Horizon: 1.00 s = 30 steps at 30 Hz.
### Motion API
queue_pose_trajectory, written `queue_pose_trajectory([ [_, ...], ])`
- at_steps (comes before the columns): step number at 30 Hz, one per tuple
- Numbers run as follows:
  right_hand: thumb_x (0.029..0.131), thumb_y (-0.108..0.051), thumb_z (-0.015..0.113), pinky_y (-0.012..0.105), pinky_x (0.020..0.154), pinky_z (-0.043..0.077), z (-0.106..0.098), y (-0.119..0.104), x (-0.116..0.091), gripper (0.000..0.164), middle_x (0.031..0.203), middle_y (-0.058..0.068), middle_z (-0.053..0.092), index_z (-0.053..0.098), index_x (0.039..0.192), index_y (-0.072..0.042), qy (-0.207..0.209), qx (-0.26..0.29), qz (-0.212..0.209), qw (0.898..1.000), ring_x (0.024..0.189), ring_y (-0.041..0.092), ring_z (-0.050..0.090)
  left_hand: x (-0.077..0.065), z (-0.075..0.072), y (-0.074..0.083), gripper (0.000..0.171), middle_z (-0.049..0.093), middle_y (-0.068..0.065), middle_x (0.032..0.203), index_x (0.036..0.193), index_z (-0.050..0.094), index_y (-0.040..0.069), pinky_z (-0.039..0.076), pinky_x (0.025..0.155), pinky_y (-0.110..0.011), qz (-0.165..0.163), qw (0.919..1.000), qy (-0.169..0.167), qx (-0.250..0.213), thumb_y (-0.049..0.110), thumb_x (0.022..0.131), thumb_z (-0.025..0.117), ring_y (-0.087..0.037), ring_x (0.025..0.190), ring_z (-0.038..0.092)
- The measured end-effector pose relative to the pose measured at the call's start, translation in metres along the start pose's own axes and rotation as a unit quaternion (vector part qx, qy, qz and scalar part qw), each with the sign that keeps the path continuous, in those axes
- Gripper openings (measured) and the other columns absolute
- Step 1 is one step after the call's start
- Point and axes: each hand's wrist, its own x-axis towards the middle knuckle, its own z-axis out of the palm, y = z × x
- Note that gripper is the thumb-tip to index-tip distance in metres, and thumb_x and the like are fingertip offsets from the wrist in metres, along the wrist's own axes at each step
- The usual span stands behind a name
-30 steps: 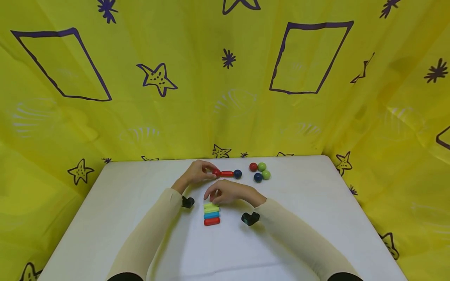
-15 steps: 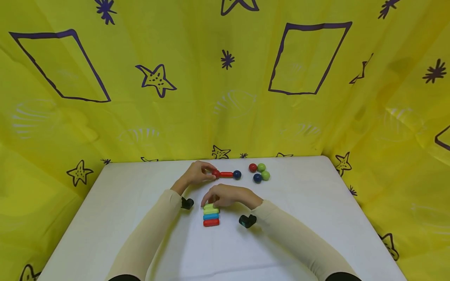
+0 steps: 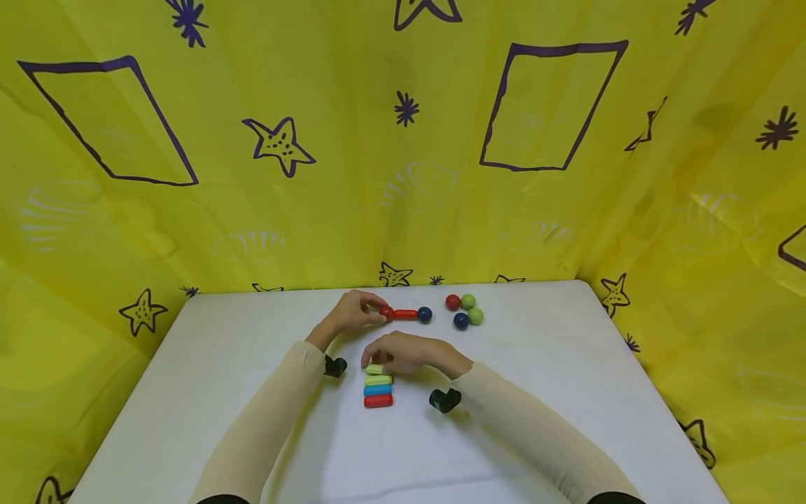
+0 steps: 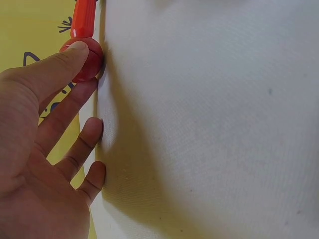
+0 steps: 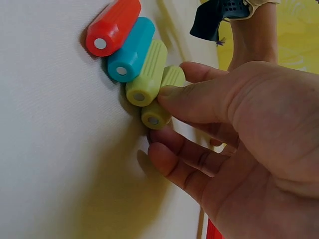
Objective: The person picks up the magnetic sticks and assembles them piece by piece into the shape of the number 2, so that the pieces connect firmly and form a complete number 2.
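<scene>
At the back of the table my left hand (image 3: pixel 352 312) pinches a red ball (image 4: pixel 91 65) between thumb and finger. A red magnetic rod (image 3: pixel 406 315) joins that ball to a dark blue ball (image 3: pixel 425 315). Closer to me, the thumb and fingers of my right hand (image 3: pixel 404 352) hold the farthest light green rod (image 5: pixel 155 119) of a short row. Beside it lie a second light green rod (image 5: pixel 147 74), a blue rod (image 5: pixel 131 47) and a red rod (image 5: pixel 114 26). Grey discs show in the rod ends. In the right wrist view, my thumb partly covers the held rod.
Right of the joined piece, a loose red ball (image 3: pixel 453 302), two green balls (image 3: pixel 476 316) and a dark blue ball (image 3: pixel 462 320) sit in a cluster. The white table (image 3: pixel 529 378) ends at a yellow patterned curtain (image 3: pixel 352 210) behind and at the sides.
My right hand has come down onto the farthest light green rod, which now sits slightly askew from the row. My left hand stays on the red ball.
</scene>
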Motion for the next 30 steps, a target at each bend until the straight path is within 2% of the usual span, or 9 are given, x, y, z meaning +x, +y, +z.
queue_pose_trajectory([
  [4,0.098,-0.006,0.067,0.022,0.088,0.049,0.001,0.003,-0.002,0.030,0.106,-0.009,0.066,0.071,0.123,-0.023,0.012,0.002,-0.004,1.000,0.092,0.010,0.058,0.000,-0.001,0.002,0.027,0.075,-0.001,0.112,0.116,0.078,0.012,0.050,0.087,-0.034,0.002,1.0000,0.002,-0.001,0.019,0.090,0.082,-0.021,0.096,0.059],
  [8,0.098,-0.005,0.067,0.022,0.088,0.049,0.002,0.005,-0.004,0.031,0.105,-0.009,0.066,0.072,0.123,-0.022,0.022,0.011,-0.012,1.000,0.092,0.010,0.058,0.000,-0.001,0.001,0.027,0.075,-0.002,0.110,0.115,0.078,0.011,0.049,0.080,-0.031,0.003,0.9999,0.003,-0.010,0.018,0.089,0.082,-0.020,0.090,0.059],
  [15,0.096,-0.002,0.067,0.025,0.088,0.051,-0.002,0.008,-0.015,0.032,0.107,-0.008,0.069,0.073,0.120,-0.020,0.058,0.049,-0.007,0.997,0.092,0.010,0.062,0.001,0.001,-0.002,0.028,0.074,-0.003,0.111,0.114,0.078,0.010,0.047,0.070,-0.028,0.001,0.9998,0.002,-0.018,0.018,0.088,0.083,-0.018,0.082,0.058],
  [22,0.097,-0.003,0.065,0.028,0.085,0.053,-0.009,0.015,-0.038,0.031,0.113,-0.005,0.069,0.072,0.122,-0.019,0.106,0.097,0.013,0.990,0.096,0.016,0.065,0.001,0.002,-0.003,0.029,0.077,-0.002,0.107,0.114,0.078,0.011,0.048,0.080,-0.030,0.008,0.9999,0.009,0.004,0.020,0.087,0.085,-0.018,0.089,0.059],
  [26,0.097,-0.004,0.067,0.029,0.085,0.055,-0.010,0.024,-0.054,0.030,0.118,-0.004,0.069,0.071,0.123,-0.017,0.133,0.122,0.010,0.984,0.100,0.018,0.065,0.002,0.002,-0.003,0.030,0.077,-0.003,0.107,0.114,0.078,0.011,0.048,0.079,-0.031,0.006,0.9999,0.010,0.007,0.020,0.086,0.085,-0.019,0.088,0.058],
  [30,0.096,-0.004,0.068,0.031,0.079,0.057,-0.011,0.035,-0.070,0.030,0.120,-0.001,0.069,0.071,0.123,-0.017,0.158,0.144,0.020,0.977,0.098,0.019,0.066,0.003,0.002,-0.004,0.031,0.077,-0.002,0.107,0.115,0.078,0.012,0.047,0.079,-0.030,-0.003,0.9999,0.008,0.005,0.021,0.087,0.085,-0.019,0.089,0.058],
])
